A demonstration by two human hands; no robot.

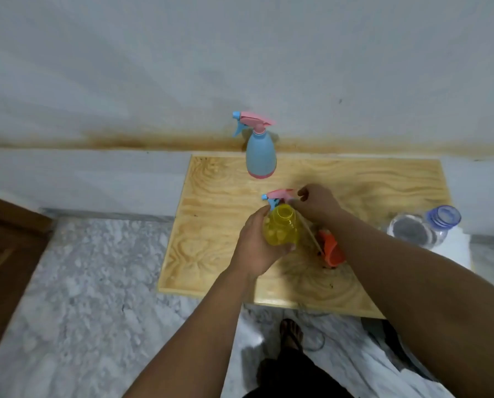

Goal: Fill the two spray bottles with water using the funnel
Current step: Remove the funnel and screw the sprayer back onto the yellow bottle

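Head view, single frame, looking down over both forearms.

Bench [217, 254]: pale plywood top with bold grain, set against a white wall [240, 53] that carries a brown stain band along its foot. Marbled grey floor [90, 282] lies to the left and in front.

Yellow spray bottle [283, 228]: translucent, neck open, mouth facing the camera. It sits inside the left hand's grip, near the middle of the bench.

Left hand [257, 248]: grip closed round the yellow spray bottle's body from the left side, thumb up near the shoulder, fingers wrapped under the far side.

Pink spray head [279, 195]: pink top with blue nozzle and trigger, off the bottle, just behind and above its open neck. Its dip tube [312, 232] trails down to the right past the bottle's side.

Right hand [316, 203]: grip narrow, fingers curled and pinching the rear end of the pink spray head, directly right of the bottle's mouth.

Orange funnel [330, 251]: lies on its side on the bench, just right of the yellow bottle, partly under the right forearm.

Blue spray bottle [260, 153]: upright at the bench's far edge, pink head fitted, well apart from both hands.

Clear water bottle [423, 228]: blue cap, at the bench's right edge.

Foot in a sandal [291, 334]: on the floor below the bench.
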